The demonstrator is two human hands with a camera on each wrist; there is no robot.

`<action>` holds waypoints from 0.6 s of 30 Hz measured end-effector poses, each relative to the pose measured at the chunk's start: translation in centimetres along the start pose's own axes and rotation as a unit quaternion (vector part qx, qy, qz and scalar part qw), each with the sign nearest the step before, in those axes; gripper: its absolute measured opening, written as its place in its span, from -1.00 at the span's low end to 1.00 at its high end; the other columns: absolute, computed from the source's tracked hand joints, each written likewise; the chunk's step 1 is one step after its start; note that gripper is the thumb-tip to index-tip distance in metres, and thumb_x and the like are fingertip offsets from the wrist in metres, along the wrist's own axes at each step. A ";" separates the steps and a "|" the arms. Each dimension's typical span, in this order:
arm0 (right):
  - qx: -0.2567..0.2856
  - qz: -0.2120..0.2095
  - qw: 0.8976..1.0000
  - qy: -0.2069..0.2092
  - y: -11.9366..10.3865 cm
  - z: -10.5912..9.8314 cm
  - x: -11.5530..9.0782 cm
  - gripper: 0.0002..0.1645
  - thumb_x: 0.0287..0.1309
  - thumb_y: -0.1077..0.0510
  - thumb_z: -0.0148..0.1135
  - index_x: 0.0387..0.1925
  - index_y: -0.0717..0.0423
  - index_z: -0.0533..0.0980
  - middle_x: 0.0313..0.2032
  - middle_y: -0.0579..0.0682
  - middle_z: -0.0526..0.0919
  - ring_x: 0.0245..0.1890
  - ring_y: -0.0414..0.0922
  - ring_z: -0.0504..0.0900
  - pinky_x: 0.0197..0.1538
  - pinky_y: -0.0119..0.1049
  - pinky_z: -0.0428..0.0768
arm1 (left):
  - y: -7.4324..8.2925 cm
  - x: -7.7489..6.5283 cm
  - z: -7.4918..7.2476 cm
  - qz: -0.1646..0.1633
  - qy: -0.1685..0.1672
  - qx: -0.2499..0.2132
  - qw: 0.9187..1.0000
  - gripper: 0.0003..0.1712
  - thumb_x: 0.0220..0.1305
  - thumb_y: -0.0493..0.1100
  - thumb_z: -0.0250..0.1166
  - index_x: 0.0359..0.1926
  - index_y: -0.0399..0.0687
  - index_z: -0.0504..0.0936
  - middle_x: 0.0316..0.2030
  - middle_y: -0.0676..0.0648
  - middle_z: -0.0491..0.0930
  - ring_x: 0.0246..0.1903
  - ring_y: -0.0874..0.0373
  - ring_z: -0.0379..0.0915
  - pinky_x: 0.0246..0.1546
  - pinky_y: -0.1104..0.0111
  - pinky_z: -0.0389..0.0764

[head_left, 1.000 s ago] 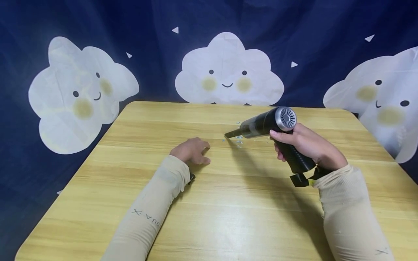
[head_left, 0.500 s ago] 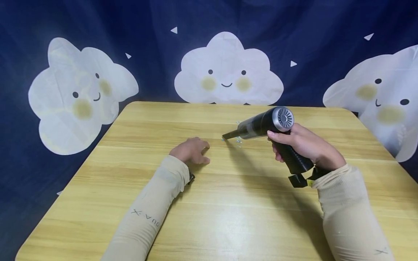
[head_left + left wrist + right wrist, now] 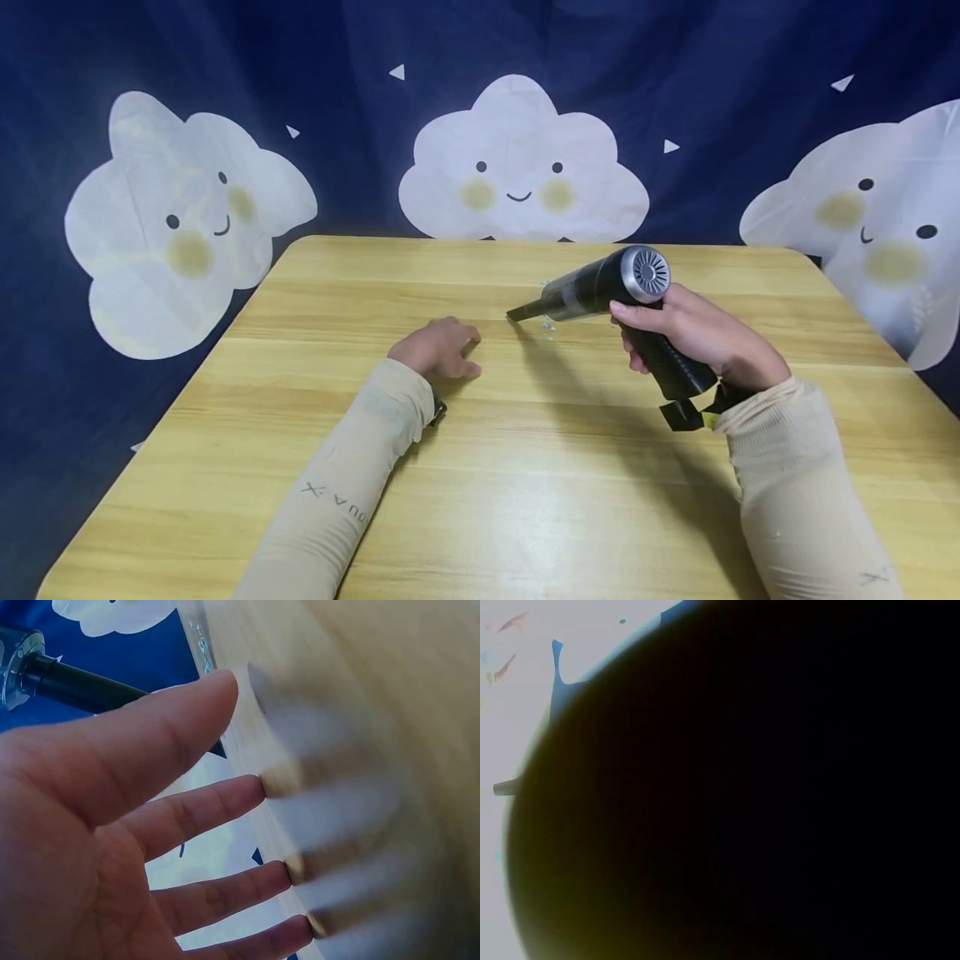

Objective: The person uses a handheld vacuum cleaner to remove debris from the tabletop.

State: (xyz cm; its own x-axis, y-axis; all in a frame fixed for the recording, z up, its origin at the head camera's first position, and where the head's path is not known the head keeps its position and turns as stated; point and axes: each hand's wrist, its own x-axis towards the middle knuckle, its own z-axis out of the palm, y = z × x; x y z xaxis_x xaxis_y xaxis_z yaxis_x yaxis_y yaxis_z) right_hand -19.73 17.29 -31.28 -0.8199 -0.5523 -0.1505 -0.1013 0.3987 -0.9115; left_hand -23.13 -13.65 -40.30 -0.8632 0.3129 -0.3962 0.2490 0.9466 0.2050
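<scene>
My right hand (image 3: 705, 329) grips the handle of a black handheld vacuum (image 3: 592, 287) with a silver vented end. Its narrow nozzle (image 3: 525, 311) slants down to the left, the tip at or just above the tabletop. Small pale-blue scraps (image 3: 548, 326) lie scattered under and beside the vacuum, partly hidden by it. To the left of the nozzle, my left hand (image 3: 438, 346) rests on the table, holding nothing. In the left wrist view its fingers (image 3: 217, 802) are extended, fingertips touching the wood. A large dark shape blocks most of the right wrist view.
The wooden table (image 3: 262, 433) has rounded far corners. Behind it hangs a dark blue curtain (image 3: 345, 117) printed with white smiling clouds (image 3: 521, 137). The vacuum's shadow stretches across the wood toward my right forearm.
My right hand has shifted the vacuum slightly left, and the nozzle tip now covers the spot where a lone blue scrap lay. The left hand stays in place.
</scene>
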 end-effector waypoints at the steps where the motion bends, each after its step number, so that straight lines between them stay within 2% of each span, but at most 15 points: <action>1: -0.001 0.001 1.000 0.002 0.0 0.0 0.0 -0.49 0.37 -0.08 0.03 0.04 0.28 0.27 -0.46 0.20 0.47 -0.56 0.03 0.58 -0.41 -0.12 0.63 | 0.0 0.0 0.0 -0.001 0.000 -0.001 1.000 -0.28 0.25 0.14 0.22 0.36 0.04 0.27 0.38 -0.18 0.17 0.36 -0.13 -0.01 0.34 -0.05 0.13; 5: 0.005 0.002 1.000 0.002 0.0 -0.2 0.1 -0.51 0.37 -0.08 0.02 0.02 0.27 0.27 -0.46 0.22 0.45 -0.57 0.03 0.57 -0.40 -0.13 0.63 | 0.1 0.1 -0.1 -0.001 0.003 -0.007 1.000 -0.29 0.25 0.14 0.23 0.35 0.03 0.28 0.38 -0.19 0.18 0.35 -0.14 0.02 0.32 -0.06 0.15; 13: 0.019 -0.005 1.000 0.013 0.1 -0.3 0.4 -0.49 0.37 -0.07 0.01 0.09 0.25 0.23 -0.48 0.16 0.47 -0.56 0.00 0.57 -0.42 -0.15 0.62 | 0.0 0.0 0.0 0.003 0.010 -0.009 1.000 -0.30 0.25 0.12 0.23 0.34 0.02 0.30 0.36 -0.20 0.20 0.34 -0.14 0.04 0.31 -0.07 0.17; 18: 0.026 -0.005 0.999 0.030 0.3 -0.5 0.5 -0.54 0.38 -0.08 0.00 -0.05 0.26 0.27 -0.50 0.13 0.50 -0.56 -0.01 0.58 -0.41 -0.16 0.63 | 0.1 0.0 -0.1 0.003 0.010 -0.010 1.000 -0.30 0.24 0.12 0.24 0.34 0.02 0.30 0.36 -0.20 0.21 0.33 -0.15 0.05 0.30 -0.08 0.18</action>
State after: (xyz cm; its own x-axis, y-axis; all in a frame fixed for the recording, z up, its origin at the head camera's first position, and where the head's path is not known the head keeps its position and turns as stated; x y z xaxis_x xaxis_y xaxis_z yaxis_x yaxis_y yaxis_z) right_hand -20.46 17.50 -31.46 -0.8516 -0.5102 -0.1202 -0.0811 0.3547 -0.9315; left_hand -23.14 -13.54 -40.23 -0.8708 0.3159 -0.3767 0.2450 0.9431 0.2247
